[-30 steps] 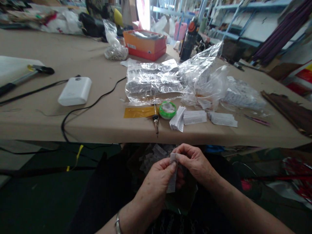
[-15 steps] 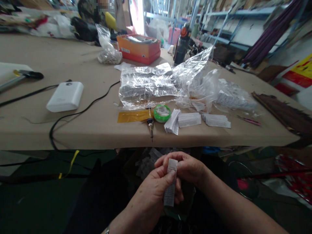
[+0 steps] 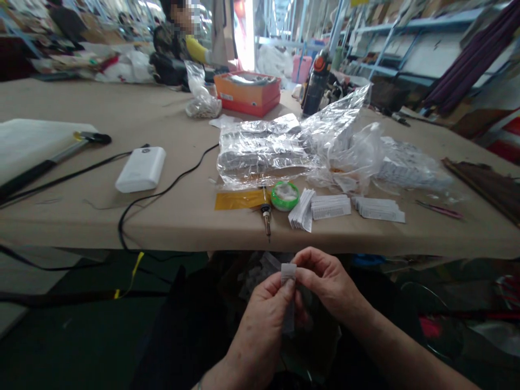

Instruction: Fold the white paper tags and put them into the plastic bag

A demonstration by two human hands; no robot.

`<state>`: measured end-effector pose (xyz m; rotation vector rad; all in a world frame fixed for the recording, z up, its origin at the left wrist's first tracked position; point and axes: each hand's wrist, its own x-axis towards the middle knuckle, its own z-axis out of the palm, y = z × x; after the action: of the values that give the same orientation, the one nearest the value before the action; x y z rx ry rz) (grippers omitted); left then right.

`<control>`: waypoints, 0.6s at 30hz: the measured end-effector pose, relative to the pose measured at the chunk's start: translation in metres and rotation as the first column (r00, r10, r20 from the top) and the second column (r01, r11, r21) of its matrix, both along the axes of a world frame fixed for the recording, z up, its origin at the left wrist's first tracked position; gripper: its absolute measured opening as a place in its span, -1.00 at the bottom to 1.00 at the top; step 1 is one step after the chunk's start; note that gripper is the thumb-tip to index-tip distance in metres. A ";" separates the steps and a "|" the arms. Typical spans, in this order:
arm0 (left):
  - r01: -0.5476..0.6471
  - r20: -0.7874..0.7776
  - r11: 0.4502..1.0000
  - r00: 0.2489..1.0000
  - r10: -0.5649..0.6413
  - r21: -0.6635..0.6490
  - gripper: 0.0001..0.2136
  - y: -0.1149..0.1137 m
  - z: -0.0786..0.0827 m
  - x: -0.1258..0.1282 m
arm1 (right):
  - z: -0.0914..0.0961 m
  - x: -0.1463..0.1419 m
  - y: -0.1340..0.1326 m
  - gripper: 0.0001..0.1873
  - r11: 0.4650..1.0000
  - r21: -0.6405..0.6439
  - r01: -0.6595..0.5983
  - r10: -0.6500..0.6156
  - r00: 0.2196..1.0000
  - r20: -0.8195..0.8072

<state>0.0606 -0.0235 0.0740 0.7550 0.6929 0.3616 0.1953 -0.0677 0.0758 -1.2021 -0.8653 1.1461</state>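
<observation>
fingers of left hand (image 3: 264, 310) and right hand (image 3: 327, 281) pinch one label strip (image 3: 288, 272) below the tabletop (image 3: 182, 214) edge; a slack pinch risks dropping it.

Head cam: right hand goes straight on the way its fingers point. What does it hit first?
The white label strip it pinches, then the left hand holding the strip's other side. The right hand points left, toward them, below the table edge. Depth is hard to judge.
</observation>
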 end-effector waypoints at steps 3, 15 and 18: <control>-0.039 -0.027 0.999 0.999 0.039 -0.003 -0.69 0.000 0.001 0.000 | 0.003 -0.005 0.004 -0.74 1.000 -0.023 0.018 -0.017 0.999 0.028; -0.119 -0.052 0.969 0.990 0.134 0.218 -0.76 0.010 -0.001 -0.003 | -0.005 -0.006 0.020 -0.78 1.000 -0.013 0.026 -0.023 0.983 0.185; -0.149 -0.110 0.921 0.974 0.200 0.361 -0.81 0.020 -0.001 -0.007 | -0.008 -0.006 0.027 -0.81 0.999 0.048 0.019 -0.029 0.978 0.205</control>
<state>0.0537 -0.0034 0.0734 1.0702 0.8480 0.6098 0.1896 -0.0407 0.0682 -1.3051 -1.0244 0.9888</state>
